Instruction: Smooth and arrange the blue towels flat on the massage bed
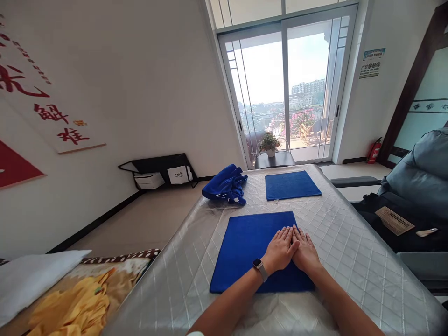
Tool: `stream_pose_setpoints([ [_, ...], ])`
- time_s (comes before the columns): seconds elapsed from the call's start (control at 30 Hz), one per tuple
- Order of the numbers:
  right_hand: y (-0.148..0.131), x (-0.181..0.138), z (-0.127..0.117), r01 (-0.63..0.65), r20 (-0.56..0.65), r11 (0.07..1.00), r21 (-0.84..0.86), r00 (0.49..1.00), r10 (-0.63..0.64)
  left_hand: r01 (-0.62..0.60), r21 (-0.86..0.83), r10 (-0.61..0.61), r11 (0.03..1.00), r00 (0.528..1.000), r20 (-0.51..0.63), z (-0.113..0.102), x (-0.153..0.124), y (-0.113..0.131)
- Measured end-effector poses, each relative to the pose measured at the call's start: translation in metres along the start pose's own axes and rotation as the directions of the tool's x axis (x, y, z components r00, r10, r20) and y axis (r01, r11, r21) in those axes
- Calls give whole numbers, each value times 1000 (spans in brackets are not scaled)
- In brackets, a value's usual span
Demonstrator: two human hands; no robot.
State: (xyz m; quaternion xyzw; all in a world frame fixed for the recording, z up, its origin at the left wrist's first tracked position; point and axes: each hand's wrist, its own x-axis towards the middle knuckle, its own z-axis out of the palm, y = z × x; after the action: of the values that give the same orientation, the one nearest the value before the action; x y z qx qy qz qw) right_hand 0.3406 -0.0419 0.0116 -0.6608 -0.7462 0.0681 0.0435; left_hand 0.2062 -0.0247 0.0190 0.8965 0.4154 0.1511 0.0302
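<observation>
A blue cloth (245, 247) lies flat on the quilted silver table cover (350, 242). My left hand (282, 247), with a watch (259, 264) on its wrist, rests palm down on the cloth's right part, fingers stretched out. Beside it my right hand (305, 248) lies flat near the cloth's right edge, touching the left hand. Neither hand grips anything. Farther back is a second flat blue cloth (292, 185) with a small white tag. To its left sits a crumpled heap of blue cloths (227, 184).
A plant pot (270, 151) stands on a dark chair beyond the table's far end. At the right is a grey armchair (427, 158) with dark items on it. Yellow clothing (75, 305) and a white pillow (38, 280) lie at the lower left.
</observation>
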Motion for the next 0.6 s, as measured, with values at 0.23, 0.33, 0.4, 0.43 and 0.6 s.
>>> stream_pose_setpoints([
  [0.23, -3, 5, -1, -41, -12, 999, 5, 999, 41, 85, 72, -85, 994, 996, 5, -13, -33, -38],
  [0.33, -4, 5, -1, -48, -19, 999, 21, 999, 48, 176, 118, -177, 977, 984, -3, -23, -56, -67],
  [0.4, -4, 5, -1, -52, -19, 998, 29, 998, 53, 240, 147, -242, 960, 970, -7, -28, -74, -88],
  [0.43, -3, 5, 0, -53, -19, 998, 31, 998, 54, 272, 161, -275, 949, 962, -9, -30, -83, -99],
  [0.6, -3, 6, 3, -56, -40, 998, 31, 998, 57, 446, 186, -445, 875, 894, -51, -41, -124, -141],
])
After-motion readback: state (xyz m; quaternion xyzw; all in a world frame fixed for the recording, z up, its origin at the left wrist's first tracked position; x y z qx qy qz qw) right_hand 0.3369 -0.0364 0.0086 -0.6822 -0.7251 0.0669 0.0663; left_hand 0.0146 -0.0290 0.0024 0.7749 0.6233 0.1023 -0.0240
